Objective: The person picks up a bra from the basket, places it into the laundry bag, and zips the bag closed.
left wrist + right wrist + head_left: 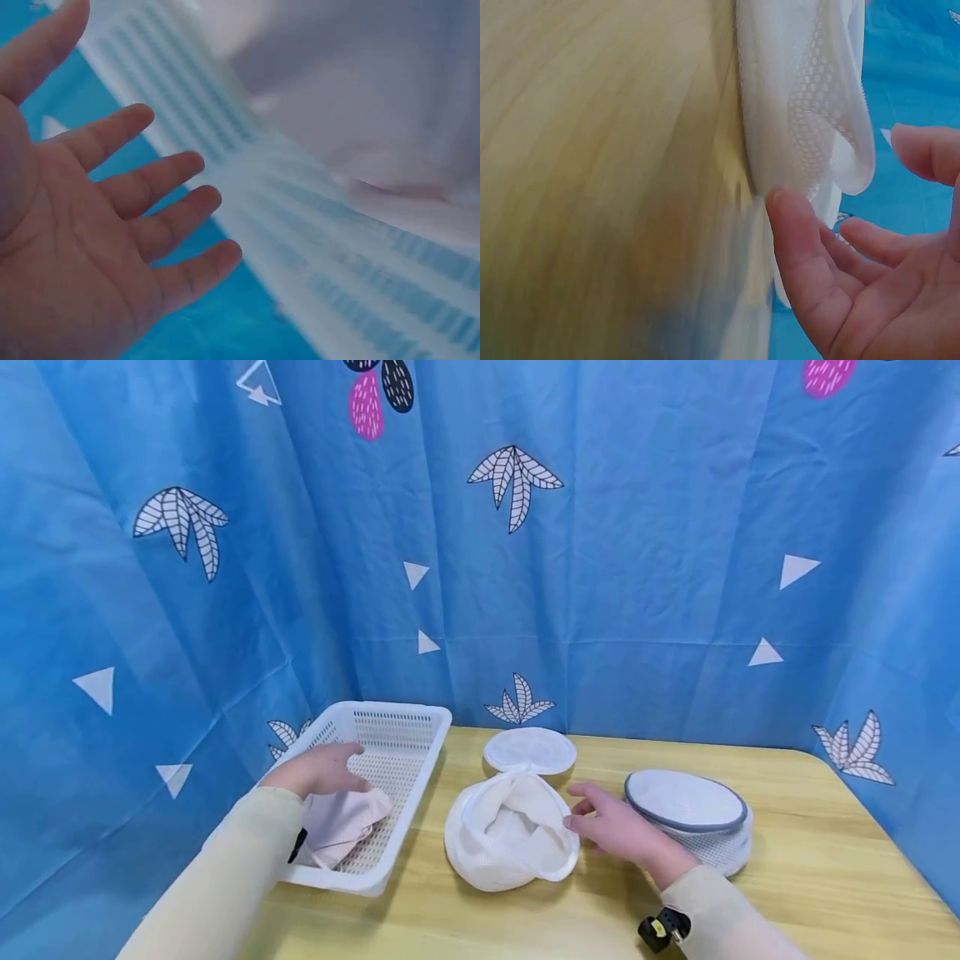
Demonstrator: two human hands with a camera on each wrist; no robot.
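A white mesh laundry bag [498, 843] sits on the table with its mouth open towards me, its round lid [531, 751] folded back behind it. My right hand [611, 825] is at the bag's right edge with fingers loosely bent; in the right wrist view the hand [885, 277] has one fingertip against or very near the mesh [810, 97]. My left hand [324, 769] hovers over a white plastic basket [431, 785], above a pale pink folded cloth [341, 827] inside it. The left wrist view shows that hand [97, 217] with fingers spread and nothing in it.
A second mesh bag [686, 810] with a grey rim stands to the right, close to my right forearm. The wooden table [810, 843] reaches back to a blue patterned curtain [637, 568], which also runs down the left side beside the basket.
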